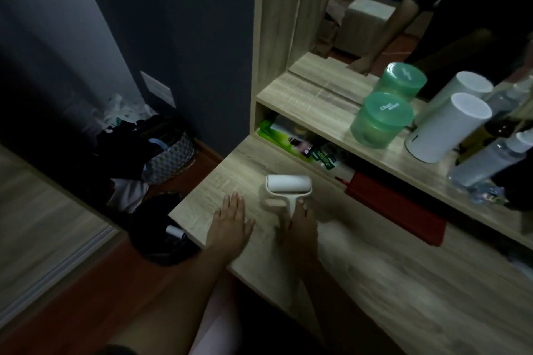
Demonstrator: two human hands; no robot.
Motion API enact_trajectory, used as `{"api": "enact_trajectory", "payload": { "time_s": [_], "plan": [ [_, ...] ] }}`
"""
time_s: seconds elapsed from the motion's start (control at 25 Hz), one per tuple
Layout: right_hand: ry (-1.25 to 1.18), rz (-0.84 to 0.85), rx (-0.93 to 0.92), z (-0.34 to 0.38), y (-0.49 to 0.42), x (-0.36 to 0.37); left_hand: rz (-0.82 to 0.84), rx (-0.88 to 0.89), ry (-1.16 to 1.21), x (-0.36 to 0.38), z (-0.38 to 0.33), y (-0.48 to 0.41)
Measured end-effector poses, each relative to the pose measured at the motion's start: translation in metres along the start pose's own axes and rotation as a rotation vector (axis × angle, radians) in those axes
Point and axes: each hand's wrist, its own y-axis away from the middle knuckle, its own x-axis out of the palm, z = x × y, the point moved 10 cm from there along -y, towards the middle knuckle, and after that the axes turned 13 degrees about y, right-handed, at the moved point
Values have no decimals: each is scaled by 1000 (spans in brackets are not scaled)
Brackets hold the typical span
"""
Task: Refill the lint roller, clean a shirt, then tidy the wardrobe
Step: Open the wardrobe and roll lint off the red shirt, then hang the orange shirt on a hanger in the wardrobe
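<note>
A cream lint roller (pixel 288 186) with a white paper roll lies on the wooden dressing table (pixel 403 291), its head pointing away from me. My right hand (pixel 300 225) grips its handle. To the left of the roller, my left hand (pixel 230 219) rests flat on the tabletop with straight fingers, holding nothing. No shirt shows on the table.
A shelf above holds a green lidded tub (pixel 380 119), a white cylinder (pixel 448 127) and clear bottles (pixel 490 161). Below it lie green packets (pixel 284 138) and a red box (pixel 395 204). On the floor at left stand a basket of clothes (pixel 170 157) and a dark bin (pixel 164 233).
</note>
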Motion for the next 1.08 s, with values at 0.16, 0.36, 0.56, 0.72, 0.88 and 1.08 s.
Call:
{"api": "enact_trajectory", "payload": {
  "time_s": [0.16,0.36,0.56,0.72,0.88,1.08],
  "plan": [
    [114,-92,37,4,3,-12,19,17,15,-8,-1,4],
    [32,-234,-88,74,6,-86,-131,35,30,-108,-10,7],
    [-79,-391,-471,240,22,-191,-438,125,-9,-291,-19,45],
    [-154,-447,-805,391,68,-248,-706,212,-149,-429,-1,121],
    [-239,-454,-1117,543,147,-272,-961,143,-289,-553,74,216],
    [-224,-488,-1417,696,241,-253,-1093,4,-518,-656,193,307]
  ]
}}
